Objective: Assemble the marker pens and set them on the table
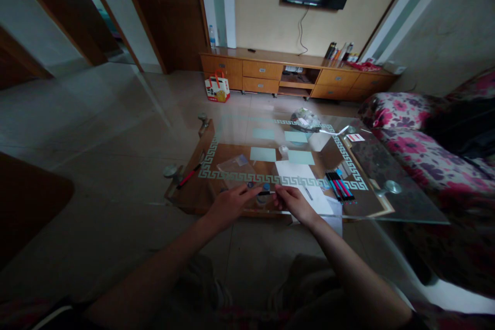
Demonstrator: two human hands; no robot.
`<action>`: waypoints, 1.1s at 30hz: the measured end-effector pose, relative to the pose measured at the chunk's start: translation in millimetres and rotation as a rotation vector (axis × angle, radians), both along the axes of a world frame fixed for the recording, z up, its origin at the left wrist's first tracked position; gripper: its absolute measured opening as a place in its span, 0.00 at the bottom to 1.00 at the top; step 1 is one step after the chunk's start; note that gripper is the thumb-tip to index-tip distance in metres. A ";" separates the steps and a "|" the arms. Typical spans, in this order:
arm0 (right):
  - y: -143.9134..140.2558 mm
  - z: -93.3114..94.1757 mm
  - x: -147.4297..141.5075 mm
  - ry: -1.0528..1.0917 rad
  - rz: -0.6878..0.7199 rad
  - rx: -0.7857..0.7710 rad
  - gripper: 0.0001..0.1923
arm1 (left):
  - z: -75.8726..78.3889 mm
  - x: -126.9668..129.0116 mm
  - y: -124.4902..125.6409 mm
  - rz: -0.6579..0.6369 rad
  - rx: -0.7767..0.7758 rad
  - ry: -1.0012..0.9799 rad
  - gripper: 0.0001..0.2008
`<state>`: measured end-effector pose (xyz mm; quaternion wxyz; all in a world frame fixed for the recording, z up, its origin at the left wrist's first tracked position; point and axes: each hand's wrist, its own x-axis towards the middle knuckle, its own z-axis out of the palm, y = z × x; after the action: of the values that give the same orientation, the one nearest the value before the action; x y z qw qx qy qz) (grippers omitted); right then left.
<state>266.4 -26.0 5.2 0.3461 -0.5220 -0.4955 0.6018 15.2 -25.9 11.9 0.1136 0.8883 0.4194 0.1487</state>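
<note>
Both my hands meet over the near edge of a glass coffee table (pixel 410 206). My left hand (pixel 232 205) and my right hand (pixel 294 203) pinch the two ends of a thin dark pen (pixel 266 193) held level between them. A small blue piece (pixel 266 186), perhaps a cap, lies just behind the pen. A white sheet of paper (pixel 297 175) lies beside my right hand. A row of several coloured pens (pixel 340 185) lies on the glass to the right. A clear plastic bag (pixel 235 165) lies beyond my left hand.
A red-handled tool (pixel 188 176) lies at the table's left edge. A crumpled plastic bag (pixel 305 120) sits at the far end. A floral sofa (pixel 421 139) flanks the right. A wooden TV cabinet (pixel 294 75) and a gift bag (pixel 217 87) stand against the far wall.
</note>
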 end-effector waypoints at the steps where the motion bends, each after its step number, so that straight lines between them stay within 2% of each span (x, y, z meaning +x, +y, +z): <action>1: 0.0 -1.6 -1.3 0.008 0.006 -0.017 0.27 | 0.2 -0.3 -0.5 -0.008 0.036 0.025 0.28; 6: -0.6 -1.7 -7.8 0.018 0.028 -0.071 0.27 | 0.5 -1.2 -1.4 -0.020 0.158 0.046 0.22; 10: -2.9 1.4 -10.9 0.025 0.042 -0.108 0.28 | -6.5 -2.8 0.4 -0.033 0.236 0.028 0.19; 13: -4.9 2.3 -11.5 0.035 0.051 -0.104 0.27 | -11.7 -4.7 2.5 -0.045 0.299 0.025 0.18; 16: -6.5 4.0 -11.8 0.046 0.060 -0.088 0.27 | -10.5 -6.0 3.2 -0.078 0.346 0.063 0.15; 22: -7.7 7.6 -12.4 0.013 0.076 -0.048 0.27 | -0.5 -6.3 1.7 -0.105 0.354 0.117 0.17; 33: -8.5 3.4 -13.0 -0.043 0.088 -0.019 0.27 | -4.6 -7.3 3.4 -0.099 0.355 0.096 0.16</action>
<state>253.4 -34.5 8.6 0.3035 -0.5157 -0.5197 0.6098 7.9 -22.6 7.2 -0.0578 0.9200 0.3474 0.1721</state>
